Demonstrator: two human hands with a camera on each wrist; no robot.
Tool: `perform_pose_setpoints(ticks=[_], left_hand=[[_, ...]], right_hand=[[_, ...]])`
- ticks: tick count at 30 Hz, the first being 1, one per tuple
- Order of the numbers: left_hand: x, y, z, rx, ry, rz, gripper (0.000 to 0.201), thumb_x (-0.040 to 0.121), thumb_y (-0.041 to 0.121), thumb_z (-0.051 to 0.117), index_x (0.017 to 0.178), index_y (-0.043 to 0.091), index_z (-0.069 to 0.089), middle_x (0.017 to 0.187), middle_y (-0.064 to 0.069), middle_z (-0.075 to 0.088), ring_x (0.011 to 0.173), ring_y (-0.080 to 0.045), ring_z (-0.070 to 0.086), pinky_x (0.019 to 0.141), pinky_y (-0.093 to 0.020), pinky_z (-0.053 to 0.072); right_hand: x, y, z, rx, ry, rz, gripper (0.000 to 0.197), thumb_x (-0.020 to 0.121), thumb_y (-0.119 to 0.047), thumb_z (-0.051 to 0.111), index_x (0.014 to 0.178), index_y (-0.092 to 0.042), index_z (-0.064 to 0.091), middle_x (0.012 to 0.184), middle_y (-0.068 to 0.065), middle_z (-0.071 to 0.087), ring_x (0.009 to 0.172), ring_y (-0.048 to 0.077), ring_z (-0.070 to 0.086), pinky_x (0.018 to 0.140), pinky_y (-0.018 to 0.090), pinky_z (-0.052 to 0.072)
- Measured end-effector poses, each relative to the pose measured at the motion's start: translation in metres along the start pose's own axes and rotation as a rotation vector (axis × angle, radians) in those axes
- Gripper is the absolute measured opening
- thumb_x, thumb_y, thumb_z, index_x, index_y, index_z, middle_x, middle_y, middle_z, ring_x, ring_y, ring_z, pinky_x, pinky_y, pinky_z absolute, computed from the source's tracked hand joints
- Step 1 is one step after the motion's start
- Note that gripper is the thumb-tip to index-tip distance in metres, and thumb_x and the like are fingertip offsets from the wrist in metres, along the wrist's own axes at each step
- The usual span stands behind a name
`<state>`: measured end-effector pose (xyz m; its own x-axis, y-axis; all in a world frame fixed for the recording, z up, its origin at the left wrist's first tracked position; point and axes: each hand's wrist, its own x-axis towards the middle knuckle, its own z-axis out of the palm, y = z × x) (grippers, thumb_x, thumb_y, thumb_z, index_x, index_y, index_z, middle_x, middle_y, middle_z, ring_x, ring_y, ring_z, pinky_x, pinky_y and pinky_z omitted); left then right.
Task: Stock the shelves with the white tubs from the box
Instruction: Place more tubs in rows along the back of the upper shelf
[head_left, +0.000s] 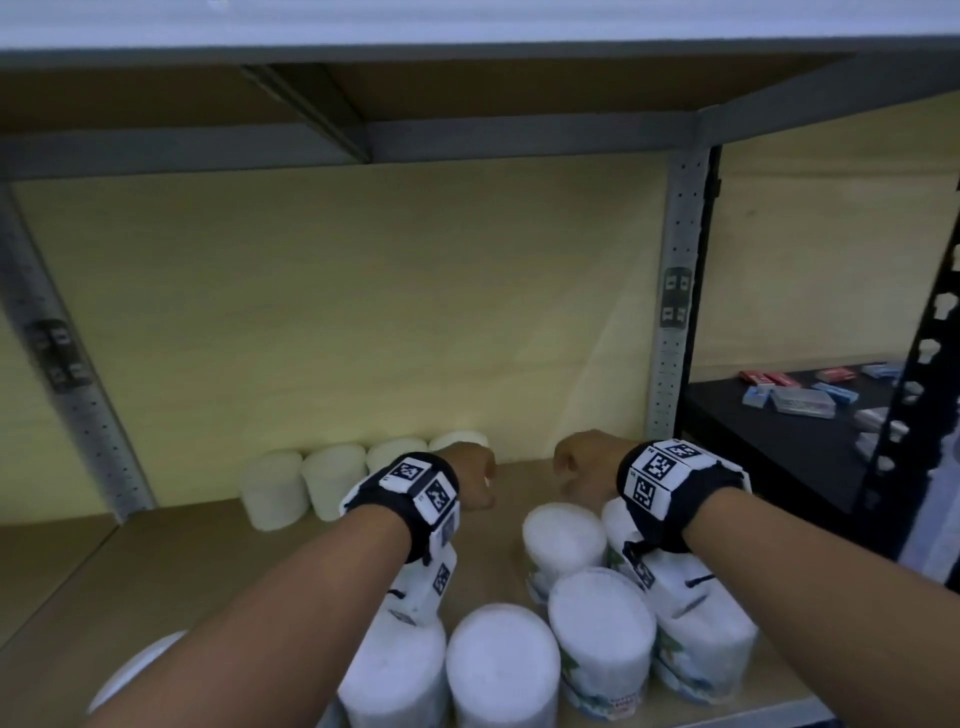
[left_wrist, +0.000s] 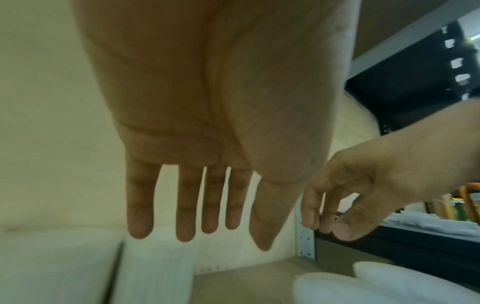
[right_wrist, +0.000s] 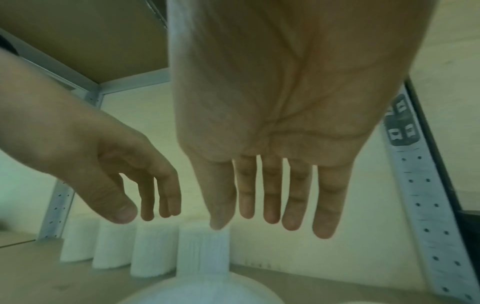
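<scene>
Your left hand (head_left: 470, 480) hangs slack-fingered, its grip empty, four white tubs (head_left: 332, 483) in a row just left and behind it. Your right hand (head_left: 584, 467), equally loose and empty, hovers beyond the front tubs (head_left: 563, 540) on the shelf (head_left: 156, 561).

A stockroom or shop storage area: boltless metal shelving (head_left: 675, 291) with perforated uprights, rows of white tubs (head_left: 332, 486) on its board, small packaged goods (head_left: 800, 397) at 3 o'clock.
</scene>
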<state>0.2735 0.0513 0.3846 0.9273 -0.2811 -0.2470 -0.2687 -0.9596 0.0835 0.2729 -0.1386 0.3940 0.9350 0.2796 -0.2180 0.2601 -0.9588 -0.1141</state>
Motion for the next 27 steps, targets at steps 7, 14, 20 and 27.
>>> perform_pose_setpoints(ticks=[7, 14, 20, 27], left_hand=[[-0.011, -0.072, -0.012, -0.135, 0.126, -0.070, 0.044, 0.092, 0.030, 0.057, 0.132, 0.014, 0.048, 0.134, -0.008, 0.049, 0.118, -0.025, 0.052, 0.096, -0.033, 0.045], [0.014, -0.123, -0.006, -0.187, 0.170, -0.127, 0.046, 0.091, 0.032, 0.058, 0.133, 0.013, 0.048, 0.136, -0.008, 0.046, 0.122, -0.025, 0.049, 0.101, -0.035, 0.043], [0.045, -0.147, -0.001, -0.190, 0.184, -0.133, 0.049, 0.093, 0.035, 0.056, 0.135, 0.014, 0.044, 0.139, -0.008, 0.041, 0.124, -0.025, 0.046, 0.103, -0.035, 0.041], [0.067, -0.156, 0.008, -0.144, 0.148, -0.120, 0.054, 0.091, 0.036, 0.059, 0.136, 0.010, 0.046, 0.143, -0.010, 0.042, 0.129, -0.026, 0.045, 0.104, -0.033, 0.038]], right_hand=[[0.038, -0.047, -0.013, 0.046, 0.120, -0.136, 0.033, 0.092, -0.024, 0.058, 0.121, -0.009, 0.059, 0.127, 0.008, 0.056, 0.112, 0.024, 0.057, 0.092, 0.027, 0.044], [0.092, -0.072, -0.011, 0.070, 0.105, -0.150, 0.037, 0.093, -0.028, 0.057, 0.123, -0.008, 0.058, 0.129, 0.008, 0.054, 0.114, 0.024, 0.056, 0.092, 0.029, 0.044], [0.137, -0.084, -0.006, 0.011, 0.077, -0.128, 0.042, 0.091, -0.035, 0.059, 0.125, -0.009, 0.057, 0.132, 0.008, 0.052, 0.119, 0.024, 0.053, 0.100, 0.033, 0.044], [0.165, -0.097, 0.003, -0.073, 0.008, -0.115, 0.054, 0.088, -0.042, 0.062, 0.128, -0.007, 0.053, 0.135, 0.010, 0.049, 0.122, 0.026, 0.050, 0.098, 0.031, 0.041]])
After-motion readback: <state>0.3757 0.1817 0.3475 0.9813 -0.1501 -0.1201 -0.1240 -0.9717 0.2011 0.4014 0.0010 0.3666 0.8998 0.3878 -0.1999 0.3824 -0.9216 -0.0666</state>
